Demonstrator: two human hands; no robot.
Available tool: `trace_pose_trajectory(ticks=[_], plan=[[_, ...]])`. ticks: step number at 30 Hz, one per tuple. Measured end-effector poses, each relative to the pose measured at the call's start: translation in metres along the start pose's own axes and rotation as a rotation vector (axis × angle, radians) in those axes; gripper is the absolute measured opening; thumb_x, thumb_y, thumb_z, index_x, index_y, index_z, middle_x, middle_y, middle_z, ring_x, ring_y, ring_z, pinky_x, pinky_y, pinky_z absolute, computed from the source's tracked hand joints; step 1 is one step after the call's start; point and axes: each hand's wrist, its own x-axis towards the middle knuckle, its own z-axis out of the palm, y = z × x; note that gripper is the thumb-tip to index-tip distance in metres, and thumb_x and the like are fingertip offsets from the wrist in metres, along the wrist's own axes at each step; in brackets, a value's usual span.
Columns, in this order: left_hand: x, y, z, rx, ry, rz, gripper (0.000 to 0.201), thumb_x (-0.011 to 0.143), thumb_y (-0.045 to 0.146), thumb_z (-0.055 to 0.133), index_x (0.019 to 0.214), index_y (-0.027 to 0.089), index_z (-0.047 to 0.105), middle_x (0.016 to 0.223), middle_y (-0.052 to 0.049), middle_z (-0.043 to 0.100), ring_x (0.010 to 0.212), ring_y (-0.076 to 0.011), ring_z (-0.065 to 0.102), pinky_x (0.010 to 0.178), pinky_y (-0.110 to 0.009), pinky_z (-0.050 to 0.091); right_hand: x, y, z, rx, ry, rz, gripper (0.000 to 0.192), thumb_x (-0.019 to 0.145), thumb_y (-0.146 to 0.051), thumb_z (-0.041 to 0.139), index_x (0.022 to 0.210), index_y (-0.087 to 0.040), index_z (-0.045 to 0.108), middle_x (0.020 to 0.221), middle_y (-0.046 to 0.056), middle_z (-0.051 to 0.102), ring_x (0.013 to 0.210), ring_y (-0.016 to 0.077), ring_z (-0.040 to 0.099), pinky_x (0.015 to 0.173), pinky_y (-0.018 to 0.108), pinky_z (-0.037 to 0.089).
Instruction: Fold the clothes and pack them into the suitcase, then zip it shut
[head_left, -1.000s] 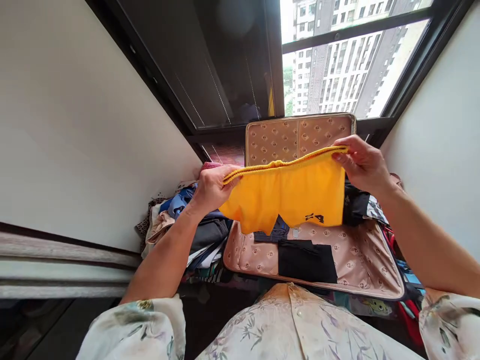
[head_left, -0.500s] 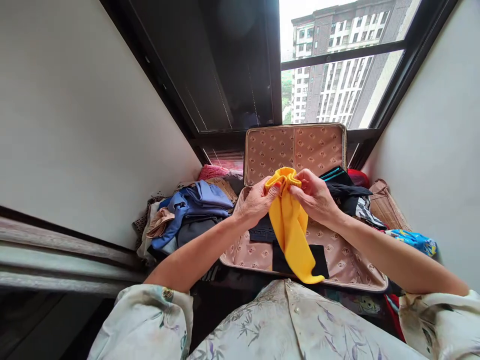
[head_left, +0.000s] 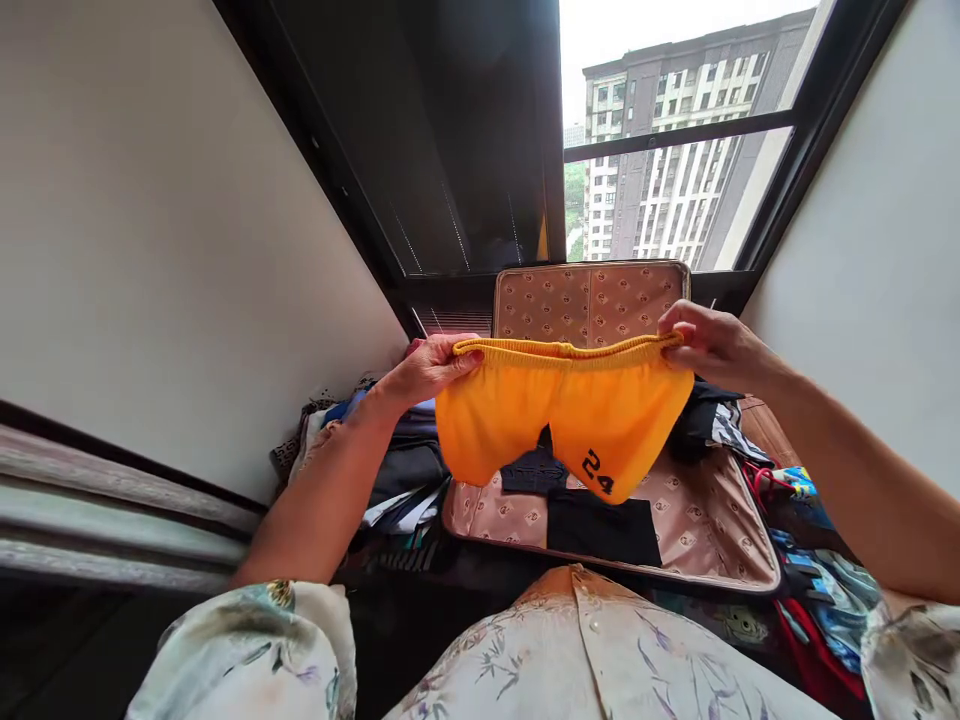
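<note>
A pair of yellow shorts (head_left: 517, 415) with a black "24" on one leg hangs spread out between my hands. My left hand (head_left: 427, 372) pinches one end of the elastic waistband, thumb in front. At the other end of the waistband, my right hand (head_left: 712, 345) is closed on the cloth. Below the shorts lies an open suitcase (head_left: 720, 560) with a pink patterned lining. Folded black clothing (head_left: 604, 530) and a dark folded garment (head_left: 534, 472) rest inside it. The shorts hide part of the suitcase's interior.
Piled clothes (head_left: 405, 465) lie left of the suitcase. To its right are a black-and-white garment (head_left: 731, 425) and blue patterned cloth (head_left: 832, 590). The suitcase lid (head_left: 592, 300) stands up against the window frame (head_left: 652, 143). White walls (head_left: 862, 250) flank both sides.
My hands have moved apart, stretching the waistband wide. The shorts, bunched and hanging narrow before, are now opened flat, and the number on the leg shows.
</note>
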Motion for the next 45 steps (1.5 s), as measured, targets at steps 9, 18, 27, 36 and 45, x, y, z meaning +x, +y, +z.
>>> trace_pose_trajectory(ticks=[9, 18, 27, 36, 45], plan=[[0.016, 0.035, 0.042, 0.264, -0.320, 0.149, 0.044, 0.094, 0.058, 0.058, 0.081, 0.016, 0.057, 0.072, 0.002, 0.046, 0.064, -0.0107, 0.039, 0.056, -0.023, 0.034, 0.003, 0.013, 0.113, -0.188, -0.239, -0.033, 0.074, 0.069, -0.035, 0.082, 0.136, -0.023, 0.053, 0.107, 0.006, 0.072, 0.090, 0.0213, 0.066, 0.080, 0.032, 0.052], [-0.027, 0.010, 0.020, 0.317, -0.309, 0.056, 0.043, 0.099, 0.053, 0.054, 0.099, 0.012, 0.066, 0.073, 0.001, 0.052, 0.064, -0.0109, 0.042, 0.057, -0.022, 0.035, -0.018, 0.022, 0.147, -0.042, -0.070, -0.025, 0.013, 0.085, -0.027, 0.059, 0.075, -0.019, 0.062, 0.073, -0.001, 0.057, 0.065, 0.0117, 0.049, 0.060, 0.024, 0.037], [-0.077, -0.023, 0.037, 0.187, -0.155, 0.127, 0.043, 0.101, 0.050, 0.054, 0.095, 0.011, 0.070, 0.077, -0.005, 0.060, 0.066, -0.0127, 0.050, 0.060, -0.023, 0.040, -0.053, 0.005, 0.159, -0.067, 0.098, -0.212, 0.016, 0.098, -0.029, 0.059, 0.099, -0.020, 0.073, 0.080, 0.001, 0.059, 0.064, 0.0100, 0.052, 0.058, 0.022, 0.040], [-0.075, -0.014, 0.065, 0.400, 0.065, 0.176, 0.033, 0.103, 0.040, 0.050, 0.106, 0.018, 0.074, 0.088, -0.006, 0.067, 0.079, -0.0169, 0.060, 0.075, -0.027, 0.049, -0.048, 0.005, 0.153, -0.119, 0.150, 0.029, 0.010, 0.092, -0.035, 0.058, 0.093, -0.024, 0.060, 0.065, -0.002, 0.056, 0.055, 0.0132, 0.049, 0.057, 0.027, 0.039], [-0.051, -0.012, 0.166, 0.226, 0.187, 0.051, 0.038, 0.096, 0.036, 0.060, 0.132, 0.022, 0.060, 0.110, -0.009, 0.072, 0.099, -0.0219, 0.070, 0.090, -0.032, 0.056, 0.004, 0.013, 0.140, 0.471, 0.237, 0.350, 0.030, 0.074, -0.036, 0.058, 0.103, -0.024, 0.057, 0.085, 0.001, 0.067, 0.069, 0.0153, 0.061, 0.060, 0.027, 0.050]])
